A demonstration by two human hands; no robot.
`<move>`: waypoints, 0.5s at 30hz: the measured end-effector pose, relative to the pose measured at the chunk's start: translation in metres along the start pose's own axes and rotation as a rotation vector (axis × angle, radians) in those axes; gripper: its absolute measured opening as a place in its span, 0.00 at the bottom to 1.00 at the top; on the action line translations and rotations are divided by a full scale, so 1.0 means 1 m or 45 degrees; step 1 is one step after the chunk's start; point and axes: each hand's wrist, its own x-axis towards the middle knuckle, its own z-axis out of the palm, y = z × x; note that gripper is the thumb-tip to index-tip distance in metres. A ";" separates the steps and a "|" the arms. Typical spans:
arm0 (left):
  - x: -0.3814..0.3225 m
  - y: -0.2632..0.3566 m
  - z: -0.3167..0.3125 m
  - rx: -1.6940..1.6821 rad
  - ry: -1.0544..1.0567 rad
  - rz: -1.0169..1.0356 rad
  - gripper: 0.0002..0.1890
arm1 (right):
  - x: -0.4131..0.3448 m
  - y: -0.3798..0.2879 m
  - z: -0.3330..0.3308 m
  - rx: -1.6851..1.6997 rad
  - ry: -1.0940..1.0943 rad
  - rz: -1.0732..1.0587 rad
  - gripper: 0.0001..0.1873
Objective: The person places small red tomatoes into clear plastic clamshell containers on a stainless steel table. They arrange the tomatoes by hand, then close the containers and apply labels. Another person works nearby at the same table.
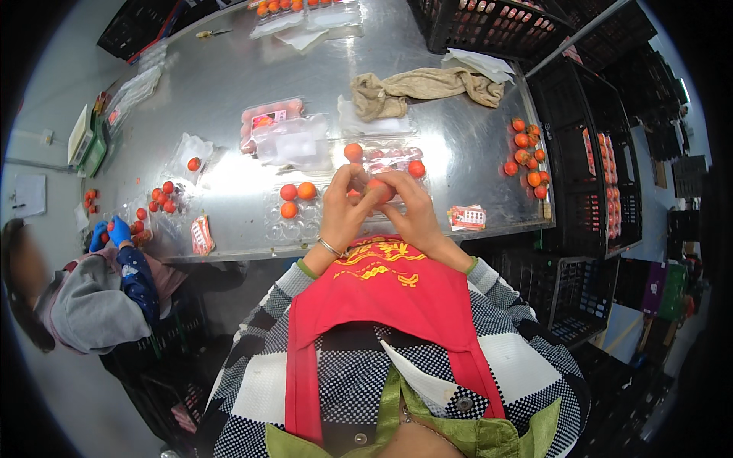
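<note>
Between my left hand [347, 200] and my right hand [409, 203] is a red tomato [379, 191], held by the fingers of both. Just behind them lies a clear plastic tray with round cups, with an orange-red tomato [353, 152] at its back left and a red tomato [416, 168] at its right. Left of my hands, a clear cupped tray [276, 230] holds three tomatoes [288, 210] near its back. Farther back stands a filled, labelled clear pack [247, 123] beside empty clear packaging [293, 143]. My hands hide part of the nearer tray.
A beige cloth [426, 86] lies at the back. Loose tomatoes [521, 156] sit by the table's right edge, near black crates [572, 154]. Printed cards [468, 217] lie at the front right. At the left, a co-worker in blue gloves [119, 232] handles tomatoes.
</note>
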 end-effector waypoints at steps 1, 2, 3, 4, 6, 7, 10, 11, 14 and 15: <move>0.000 0.000 0.000 -0.011 0.017 0.009 0.11 | 0.001 -0.002 0.000 -0.001 0.008 -0.016 0.26; 0.000 -0.001 0.000 -0.022 0.033 0.018 0.11 | 0.003 -0.003 0.000 -0.007 0.008 -0.029 0.25; 0.000 -0.002 0.000 -0.038 0.044 0.046 0.11 | 0.004 -0.004 0.000 -0.014 0.007 -0.043 0.25; 0.000 -0.003 -0.001 -0.075 0.046 0.005 0.10 | 0.004 -0.004 0.000 -0.006 0.005 -0.024 0.25; 0.000 -0.005 -0.002 -0.154 0.051 -0.064 0.08 | 0.003 -0.003 0.001 0.010 0.003 0.017 0.24; 0.000 -0.007 -0.003 -0.214 0.027 -0.074 0.08 | 0.003 -0.002 0.001 0.021 0.007 0.043 0.24; 0.000 -0.010 -0.006 -0.354 -0.015 -0.138 0.08 | 0.002 0.003 0.001 0.064 0.024 0.118 0.23; -0.001 -0.012 -0.007 -0.384 -0.038 -0.140 0.09 | 0.002 0.004 0.002 0.084 0.033 0.141 0.24; -0.002 -0.016 -0.008 -0.578 -0.074 -0.293 0.10 | 0.004 0.007 0.003 0.116 0.027 0.175 0.26; -0.002 -0.017 -0.008 -0.670 -0.075 -0.343 0.10 | 0.005 0.008 0.004 0.119 0.026 0.171 0.27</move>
